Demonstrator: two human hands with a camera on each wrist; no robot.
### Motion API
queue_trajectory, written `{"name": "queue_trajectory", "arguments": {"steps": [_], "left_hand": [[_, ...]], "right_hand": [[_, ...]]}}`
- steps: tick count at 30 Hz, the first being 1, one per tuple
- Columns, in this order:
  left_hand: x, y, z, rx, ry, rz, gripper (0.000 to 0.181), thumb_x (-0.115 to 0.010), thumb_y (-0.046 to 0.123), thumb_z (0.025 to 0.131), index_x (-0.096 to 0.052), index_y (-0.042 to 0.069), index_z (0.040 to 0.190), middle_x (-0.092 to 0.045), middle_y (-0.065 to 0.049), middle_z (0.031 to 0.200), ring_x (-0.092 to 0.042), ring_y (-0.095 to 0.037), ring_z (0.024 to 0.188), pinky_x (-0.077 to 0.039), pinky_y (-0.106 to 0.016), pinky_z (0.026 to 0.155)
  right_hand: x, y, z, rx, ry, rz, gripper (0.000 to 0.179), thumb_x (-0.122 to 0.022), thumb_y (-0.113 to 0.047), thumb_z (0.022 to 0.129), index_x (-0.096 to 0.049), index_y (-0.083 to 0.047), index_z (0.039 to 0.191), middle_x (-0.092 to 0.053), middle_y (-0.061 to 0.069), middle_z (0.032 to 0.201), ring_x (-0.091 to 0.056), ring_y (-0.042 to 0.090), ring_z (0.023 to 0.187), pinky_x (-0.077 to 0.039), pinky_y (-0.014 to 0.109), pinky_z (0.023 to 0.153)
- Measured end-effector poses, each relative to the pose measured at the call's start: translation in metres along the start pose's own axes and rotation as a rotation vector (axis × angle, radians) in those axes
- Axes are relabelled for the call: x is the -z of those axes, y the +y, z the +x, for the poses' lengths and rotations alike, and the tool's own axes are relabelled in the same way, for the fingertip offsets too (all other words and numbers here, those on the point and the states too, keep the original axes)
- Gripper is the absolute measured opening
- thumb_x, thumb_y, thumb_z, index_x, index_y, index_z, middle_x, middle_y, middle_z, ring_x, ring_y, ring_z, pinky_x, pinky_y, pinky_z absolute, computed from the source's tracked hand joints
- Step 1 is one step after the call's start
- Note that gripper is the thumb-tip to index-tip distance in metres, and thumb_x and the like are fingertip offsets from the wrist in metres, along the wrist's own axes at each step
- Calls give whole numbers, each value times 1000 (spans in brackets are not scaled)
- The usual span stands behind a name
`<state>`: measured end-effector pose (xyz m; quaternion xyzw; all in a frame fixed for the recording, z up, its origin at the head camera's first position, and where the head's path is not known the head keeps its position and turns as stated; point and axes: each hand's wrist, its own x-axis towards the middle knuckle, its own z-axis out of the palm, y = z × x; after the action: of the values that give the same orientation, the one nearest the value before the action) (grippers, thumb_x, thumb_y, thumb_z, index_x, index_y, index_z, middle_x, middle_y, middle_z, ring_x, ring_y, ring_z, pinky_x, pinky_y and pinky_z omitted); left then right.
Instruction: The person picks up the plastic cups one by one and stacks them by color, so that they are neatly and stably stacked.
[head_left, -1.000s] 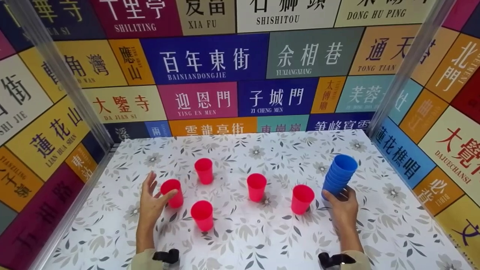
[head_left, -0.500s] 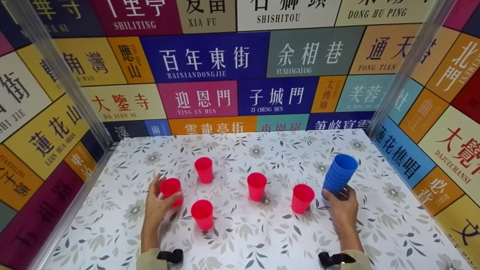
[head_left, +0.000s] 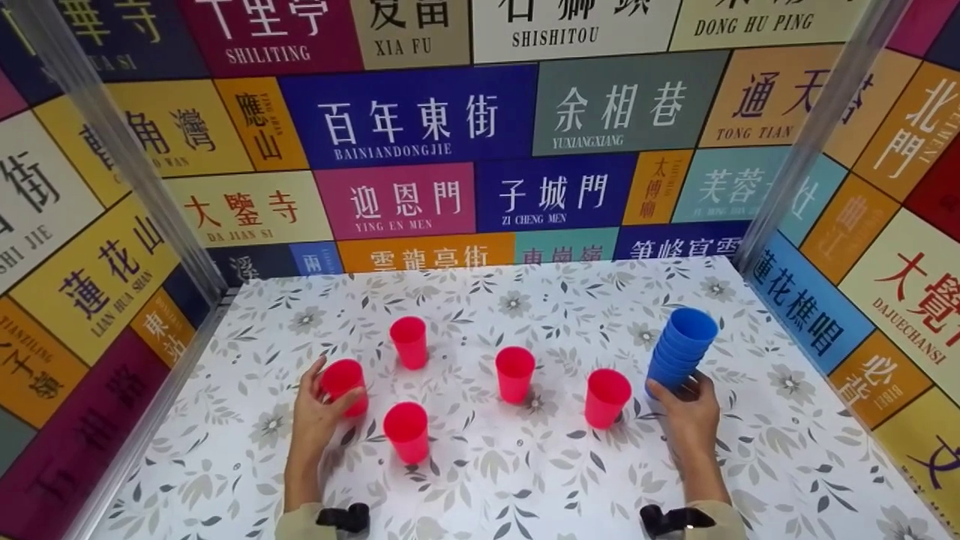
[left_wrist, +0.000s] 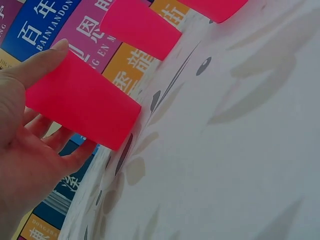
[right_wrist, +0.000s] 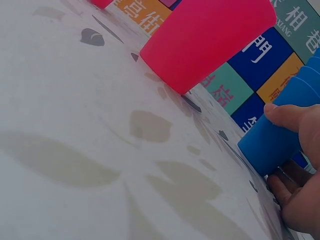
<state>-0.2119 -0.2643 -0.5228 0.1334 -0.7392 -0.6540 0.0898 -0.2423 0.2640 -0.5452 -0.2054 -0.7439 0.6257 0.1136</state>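
Note:
My left hand (head_left: 313, 424) is around a red plastic cup (head_left: 343, 381) at the left of the table. In the left wrist view the thumb lies along that cup's near side (left_wrist: 85, 100) and the curled fingers support its other side. On the right, my right hand (head_left: 690, 420) grips the lower part of a stack of nested blue cups (head_left: 681, 341). The right wrist view shows the thumb on the front of the blue stack (right_wrist: 280, 132), fingers behind it. Both the red cup and the blue stack stand upright, mouths up.
Two more red cups stand near the left hand, one farther back (head_left: 409, 343) and one nearer (head_left: 406, 433). Another red cup (head_left: 514, 375) is mid-table, and one (head_left: 607, 399) sits just left of the blue stack. Sign-covered walls (head_left: 405, 199) enclose the flower-patterned table (head_left: 510, 480).
My left hand has moved right and closed its fingers and thumb around the leftmost red cup. The right hand keeps hold of the blue stack in place.

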Motion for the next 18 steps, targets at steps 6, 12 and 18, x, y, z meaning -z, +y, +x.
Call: {"name": "queue_trajectory", "arguments": {"steps": [6,12,18], "left_hand": [[-1,-1,-1,12,-2,8,89,-81,21,85,-28,15,156,-46,-15,152,-48,-28,134,-46,-3,84],[-1,-3,0,-8,25,6,84,-83,18,82,-36,11,151,-52,-17,146,-57,-9,118,-48,-6,86],[0,-3,1,-3,30,22,83,-83,18,83,-36,13,152,-52,-16,146,-57,-5,115,-48,-6,86]], "right_hand": [[7,-4,-2,-24,-25,-95,96,-77,-45,85,-25,-9,157,-42,20,156,-44,36,142,-32,51,121],[26,-19,-1,-25,-156,-346,100,-74,-53,85,-27,1,154,-42,30,151,-44,45,137,-34,58,117],[48,-37,1,-101,-388,-574,96,-65,-66,86,-39,4,147,-47,32,145,-48,47,130,-42,60,106]]}}
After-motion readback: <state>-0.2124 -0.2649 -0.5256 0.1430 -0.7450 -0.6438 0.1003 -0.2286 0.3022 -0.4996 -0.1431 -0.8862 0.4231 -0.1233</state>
